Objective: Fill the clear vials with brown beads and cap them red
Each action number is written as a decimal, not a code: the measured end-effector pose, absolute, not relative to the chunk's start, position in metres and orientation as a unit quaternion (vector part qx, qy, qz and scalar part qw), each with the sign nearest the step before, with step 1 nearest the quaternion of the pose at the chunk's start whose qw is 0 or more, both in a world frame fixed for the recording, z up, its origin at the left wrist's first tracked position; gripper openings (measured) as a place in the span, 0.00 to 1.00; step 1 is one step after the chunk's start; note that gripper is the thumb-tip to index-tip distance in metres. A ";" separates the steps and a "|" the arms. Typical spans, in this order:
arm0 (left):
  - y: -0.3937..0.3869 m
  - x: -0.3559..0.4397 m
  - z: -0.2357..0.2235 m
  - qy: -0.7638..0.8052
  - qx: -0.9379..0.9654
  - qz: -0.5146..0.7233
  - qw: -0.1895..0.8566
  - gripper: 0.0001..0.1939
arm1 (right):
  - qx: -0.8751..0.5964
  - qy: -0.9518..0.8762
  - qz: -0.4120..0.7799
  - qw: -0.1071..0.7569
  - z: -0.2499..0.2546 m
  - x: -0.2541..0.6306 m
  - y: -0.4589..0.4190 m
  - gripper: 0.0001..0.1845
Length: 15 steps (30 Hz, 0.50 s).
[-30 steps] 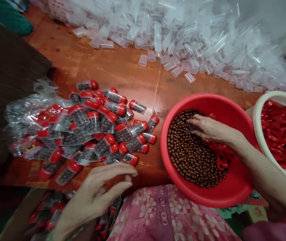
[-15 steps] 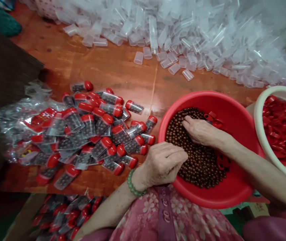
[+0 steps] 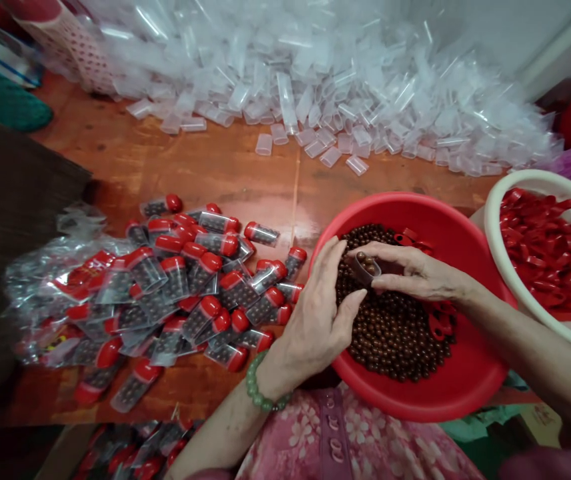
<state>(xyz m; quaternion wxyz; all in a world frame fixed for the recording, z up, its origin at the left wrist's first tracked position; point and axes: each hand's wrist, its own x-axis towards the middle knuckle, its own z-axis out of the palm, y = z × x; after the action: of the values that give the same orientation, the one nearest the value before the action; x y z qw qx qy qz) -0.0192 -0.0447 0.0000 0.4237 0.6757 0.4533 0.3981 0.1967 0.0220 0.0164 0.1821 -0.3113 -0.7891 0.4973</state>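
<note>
While the R hand point(image 3: 418, 270) pinches a small see-through tube point(image 3: 371, 268) btwn thumb and fingers, the L hand point(image 3: 318, 313) is spread close beside it, thumb apart from fingers, w/ nothing visibly in its grasp. The tube is tilted, held just over a mass of shiny brown beads point(image 3: 390, 343) in a wide red basin point(image 3: 483, 380); a few beads seem to be inside it, tho fingers hide part, so hard to be sure. Some red caps point(image 3: 439, 320) also lie in the basin, to the right of the beads. Far right: white tub point(image 3: 493, 253) w/ lots of red pcs point(image 3: 550, 253). Left on the wood table point(image 3: 235, 167): heap of bead-filled tubes point(image 3: 174, 277) w/ red ends, next to a crinkled plastic bag point(image 3: 40, 270). Along the back: big pile of loose tubes point(image 3: 285, 100). L wrist wears a green bracelet point(image 3: 252, 387).
</note>
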 end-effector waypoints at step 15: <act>-0.023 -0.013 0.011 0.406 0.640 0.346 0.552 0.13 | -0.340 -0.811 0.389 0.276 0.036 0.206 0.011 0.13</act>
<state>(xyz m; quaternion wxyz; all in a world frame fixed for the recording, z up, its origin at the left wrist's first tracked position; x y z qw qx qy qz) -0.0129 -0.0234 0.0107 0.5522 0.6403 0.4062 0.3465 0.2057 0.0105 0.0358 0.2761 -0.3398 -0.8107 0.3888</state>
